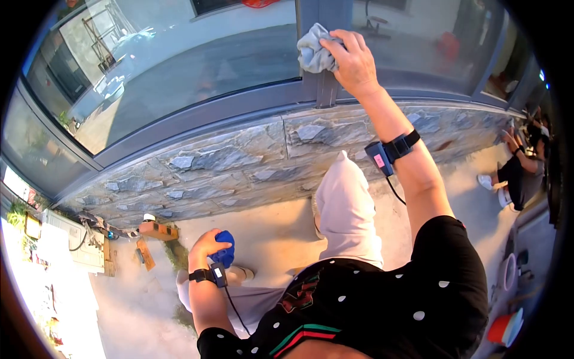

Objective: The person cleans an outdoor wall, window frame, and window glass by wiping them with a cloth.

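Note:
My right hand (pixel 354 63) is raised to the window and grips a crumpled light grey cloth (pixel 317 49). The cloth lies against the grey metal window frame (pixel 326 12), at the upright between two panes. Low on the left, my left hand (pixel 208 244) is closed around a bunched blue cloth (pixel 223 250), close to my knee. To the left of the upright, the large glass pane (pixel 197 72) reflects a yard. Both wrists carry black straps with small boxes and cables.
Below the window runs a rough stone-faced wall (pixel 239 158). Bricks (pixel 158 230) lie on the concrete at its left foot, near a white boxy unit (pixel 75 239). At the right, another person (pixel 526 161) is low by the wall; a red bucket (pixel 501 329) stands lower right.

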Available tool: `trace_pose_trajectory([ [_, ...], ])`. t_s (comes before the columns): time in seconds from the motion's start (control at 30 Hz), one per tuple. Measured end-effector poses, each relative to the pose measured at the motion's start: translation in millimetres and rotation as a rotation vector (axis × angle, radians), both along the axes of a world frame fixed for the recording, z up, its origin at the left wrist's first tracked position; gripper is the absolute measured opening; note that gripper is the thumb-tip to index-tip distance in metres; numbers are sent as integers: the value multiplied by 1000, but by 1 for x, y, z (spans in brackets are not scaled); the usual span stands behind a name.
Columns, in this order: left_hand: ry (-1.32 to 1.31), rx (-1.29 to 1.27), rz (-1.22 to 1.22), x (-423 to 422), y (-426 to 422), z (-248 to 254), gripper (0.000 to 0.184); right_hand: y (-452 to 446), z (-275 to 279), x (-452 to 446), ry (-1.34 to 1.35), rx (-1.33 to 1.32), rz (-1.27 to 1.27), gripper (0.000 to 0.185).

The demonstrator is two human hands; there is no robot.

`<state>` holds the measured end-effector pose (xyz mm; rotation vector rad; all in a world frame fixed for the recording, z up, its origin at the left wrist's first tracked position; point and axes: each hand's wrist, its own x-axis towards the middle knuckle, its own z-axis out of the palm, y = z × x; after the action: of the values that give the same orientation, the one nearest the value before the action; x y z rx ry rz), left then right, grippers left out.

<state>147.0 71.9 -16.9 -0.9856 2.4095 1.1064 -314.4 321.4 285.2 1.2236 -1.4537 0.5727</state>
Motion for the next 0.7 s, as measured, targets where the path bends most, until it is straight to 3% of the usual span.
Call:
trace_pose_trajectory([
  [0.07, 14, -36, 7, 1, 11, 9, 65, -3, 57, -4, -31, -40, -88, 49],
  [0.1, 36, -67, 14, 3, 16, 15, 65, -13, 78, -37, -122, -8, -268, 47],
  [0.13, 54, -87, 21, 5, 15, 13, 66, -5, 118, -1, 31, -169, 50, 36],
  [0.27, 111, -189, 41, 12, 22, 45, 66, -21, 166, -27, 155, -338, 58, 35],
  [0.37, 138, -233, 99, 32, 20, 68, 56, -35, 135, -29, 149, -376, 264, 32],
  [0.4, 153, -190, 141, 41, 18, 72, 59, -33, 111, -31, 126, -316, 180, 31],
  [0.47, 169, -191, 228, 63, 12, 64, 63, -28, 60, -31, 94, -187, -2, 49],
  [0.53, 207, -117, 356, 83, 14, 49, 67, -22, 9, -21, 97, -68, -22, 55],
  [0.7, 208, -81, 462, 87, 23, 54, 69, -4, -78, -6, 36, 121, 35, 50],
])
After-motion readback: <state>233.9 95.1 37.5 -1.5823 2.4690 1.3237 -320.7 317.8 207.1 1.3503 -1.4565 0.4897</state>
